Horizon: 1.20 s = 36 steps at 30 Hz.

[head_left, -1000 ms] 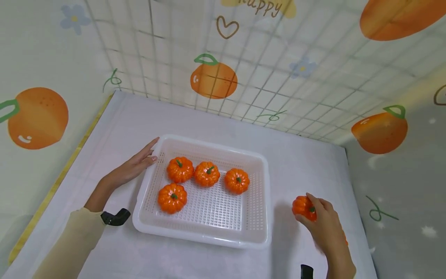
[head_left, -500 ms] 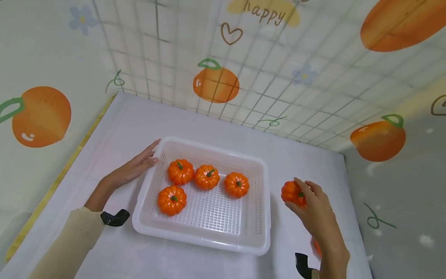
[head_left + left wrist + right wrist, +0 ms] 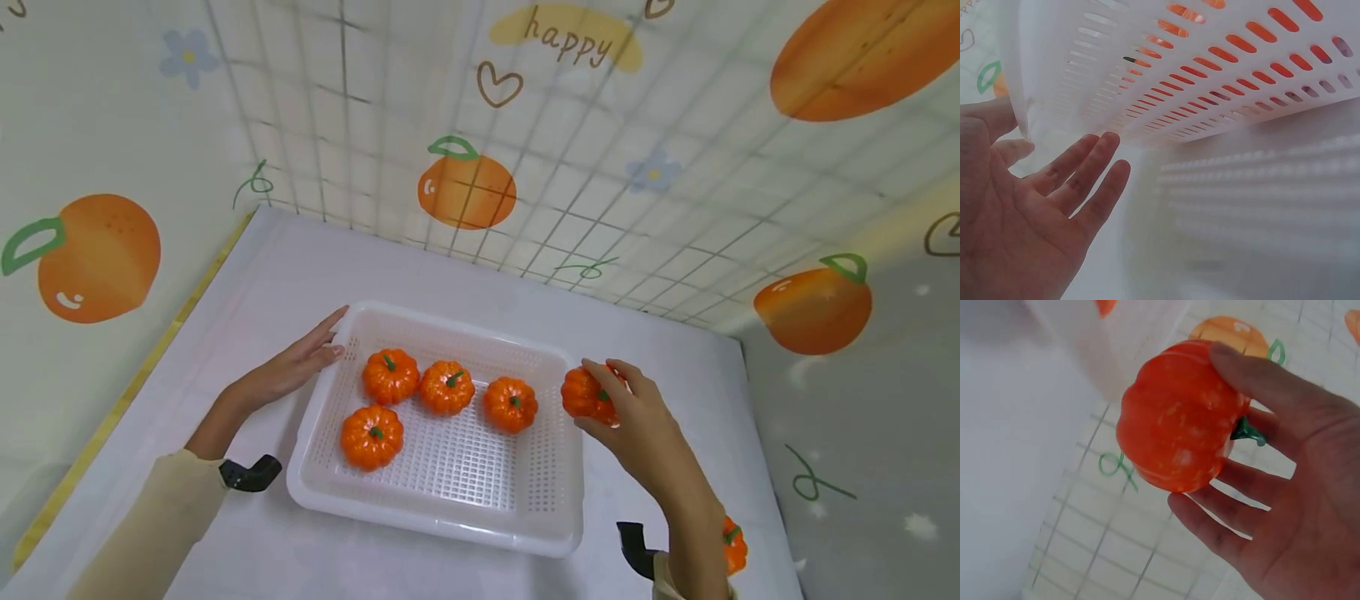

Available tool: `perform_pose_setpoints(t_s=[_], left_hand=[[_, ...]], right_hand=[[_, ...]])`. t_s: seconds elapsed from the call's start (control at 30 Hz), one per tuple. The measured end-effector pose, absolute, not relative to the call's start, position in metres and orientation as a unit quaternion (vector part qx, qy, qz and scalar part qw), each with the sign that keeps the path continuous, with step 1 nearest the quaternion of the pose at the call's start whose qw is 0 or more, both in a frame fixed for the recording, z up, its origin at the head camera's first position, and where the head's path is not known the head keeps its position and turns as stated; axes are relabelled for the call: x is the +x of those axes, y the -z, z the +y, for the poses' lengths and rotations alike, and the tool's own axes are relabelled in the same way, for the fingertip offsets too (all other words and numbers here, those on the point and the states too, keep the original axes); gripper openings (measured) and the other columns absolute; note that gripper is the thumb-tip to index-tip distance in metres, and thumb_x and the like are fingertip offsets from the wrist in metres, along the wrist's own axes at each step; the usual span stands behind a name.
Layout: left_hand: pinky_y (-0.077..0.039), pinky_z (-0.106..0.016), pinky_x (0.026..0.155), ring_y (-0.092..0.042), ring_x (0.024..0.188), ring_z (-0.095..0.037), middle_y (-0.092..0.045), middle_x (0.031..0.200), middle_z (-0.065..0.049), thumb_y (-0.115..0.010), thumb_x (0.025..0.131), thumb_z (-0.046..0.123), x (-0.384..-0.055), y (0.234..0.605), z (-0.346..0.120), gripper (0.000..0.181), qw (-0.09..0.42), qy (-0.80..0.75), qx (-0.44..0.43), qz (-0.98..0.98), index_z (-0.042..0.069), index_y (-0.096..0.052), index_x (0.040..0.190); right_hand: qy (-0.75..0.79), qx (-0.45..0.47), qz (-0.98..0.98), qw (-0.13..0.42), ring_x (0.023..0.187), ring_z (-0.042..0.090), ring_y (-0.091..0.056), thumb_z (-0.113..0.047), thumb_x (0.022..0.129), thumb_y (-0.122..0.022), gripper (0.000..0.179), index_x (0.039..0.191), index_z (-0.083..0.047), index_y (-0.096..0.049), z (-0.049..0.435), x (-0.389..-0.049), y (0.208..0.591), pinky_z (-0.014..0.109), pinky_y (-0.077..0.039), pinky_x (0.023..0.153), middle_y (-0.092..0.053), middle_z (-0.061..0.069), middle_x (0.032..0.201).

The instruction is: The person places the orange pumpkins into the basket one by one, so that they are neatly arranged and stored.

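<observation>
My right hand (image 3: 637, 421) grips a small orange toy pumpkin (image 3: 587, 395) between thumb and fingers at the right rim of the white plastic basket (image 3: 442, 523). Its glossy ribbed side and green stem show close up in the right wrist view, where the pumpkin (image 3: 1175, 422) is held by the fingertips. Inside the basket sit several similar pumpkins (image 3: 447, 387), most toward the left and back. My left hand (image 3: 296, 362) rests at the basket's left rim; in the left wrist view its fingers (image 3: 1088, 169) extend loosely beside the slotted wall (image 3: 1222, 81).
Another pumpkin (image 3: 735, 546) lies on the white tabletop (image 3: 660, 350) at the right, partly hidden by my right forearm. A backdrop (image 3: 465, 192) printed with oranges and grid lines rises behind the table. Yellow tape (image 3: 142, 375) runs along the table's left edge.
My right hand has carried its pumpkin left and away from me, from over the right tabletop to the basket's right rim. The pumpkin behind my wrist shows more now. My left hand stays put.
</observation>
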<state>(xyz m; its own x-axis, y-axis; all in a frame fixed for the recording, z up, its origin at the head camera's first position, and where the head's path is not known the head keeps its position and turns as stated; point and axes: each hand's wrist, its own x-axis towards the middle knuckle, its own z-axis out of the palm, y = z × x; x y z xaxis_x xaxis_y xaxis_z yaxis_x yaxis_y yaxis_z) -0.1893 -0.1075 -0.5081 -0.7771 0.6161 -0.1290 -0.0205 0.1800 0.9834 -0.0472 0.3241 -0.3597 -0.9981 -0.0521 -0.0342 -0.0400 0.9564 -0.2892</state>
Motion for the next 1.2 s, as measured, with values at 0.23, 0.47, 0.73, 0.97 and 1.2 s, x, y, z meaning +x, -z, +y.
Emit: perform_pose_setpoints(t_s=[0.23, 0.47, 0.73, 0.97, 1.2], left_hand=[[-0.030, -0.067, 0.106, -0.022, 0.146, -0.042, -0.007, 0.166, -0.008, -0.044, 0.107, 0.033, -0.188, 0.507, -0.107, 0.066, 0.263, -0.602, 0.204, 0.726, 0.034, -0.006, 0.161], [-0.028, -0.066, 0.108, -0.020, 0.147, -0.041, -0.006, 0.167, -0.007, -0.043, 0.107, 0.035, -0.190, 0.508, -0.107, 0.066, 0.260, -0.599, 0.209, 0.727, 0.033, -0.006, 0.161], [-0.026, -0.067, 0.108, -0.016, 0.148, -0.040, -0.005, 0.167, -0.006, -0.044, 0.107, 0.034, -0.189, 0.507, -0.107, 0.066, 0.261, -0.598, 0.205, 0.730, 0.034, -0.006, 0.161], [-0.026, -0.068, 0.107, -0.016, 0.148, -0.042, -0.005, 0.167, -0.007, -0.043, 0.107, 0.034, -0.189, 0.507, -0.106, 0.066, 0.261, -0.595, 0.200, 0.734, 0.033, -0.006, 0.161], [-0.028, -0.066, 0.107, -0.019, 0.147, -0.041, -0.006, 0.167, -0.007, -0.043, 0.107, 0.034, -0.188, 0.507, -0.106, 0.065, 0.263, -0.598, 0.201, 0.731, 0.034, -0.006, 0.161]], right_hand=[[0.142, -0.058, 0.987, 0.039, 0.133, 0.045, -0.039, -0.021, 0.083, -0.083, 0.076, 0.150, -0.020, -0.046, 0.303, -0.058, 0.368, 0.059, -0.052, 0.089, -0.034, 0.020, 0.153], [0.138, -0.137, 0.980, 0.029, 0.133, 0.036, -0.040, -0.021, 0.081, -0.085, 0.078, 0.149, -0.022, -0.047, 0.284, -0.066, 0.374, 0.054, -0.051, 0.095, -0.040, 0.014, 0.150], [0.148, -0.223, 0.963, 0.029, 0.127, 0.030, -0.046, -0.023, 0.082, -0.085, 0.070, 0.144, -0.022, -0.053, 0.264, -0.072, 0.385, 0.045, -0.051, 0.097, -0.046, 0.012, 0.144], [0.151, -0.264, 0.951, 0.049, 0.123, 0.024, -0.049, -0.024, 0.081, -0.085, 0.070, 0.143, -0.024, -0.052, 0.247, -0.075, 0.396, 0.040, -0.049, 0.100, -0.050, 0.005, 0.138], [0.140, -0.301, 0.939, 0.096, 0.127, 0.020, -0.048, -0.029, 0.081, -0.085, 0.075, 0.146, -0.022, -0.049, 0.231, -0.075, 0.407, 0.036, -0.046, 0.103, -0.050, 0.000, 0.138]])
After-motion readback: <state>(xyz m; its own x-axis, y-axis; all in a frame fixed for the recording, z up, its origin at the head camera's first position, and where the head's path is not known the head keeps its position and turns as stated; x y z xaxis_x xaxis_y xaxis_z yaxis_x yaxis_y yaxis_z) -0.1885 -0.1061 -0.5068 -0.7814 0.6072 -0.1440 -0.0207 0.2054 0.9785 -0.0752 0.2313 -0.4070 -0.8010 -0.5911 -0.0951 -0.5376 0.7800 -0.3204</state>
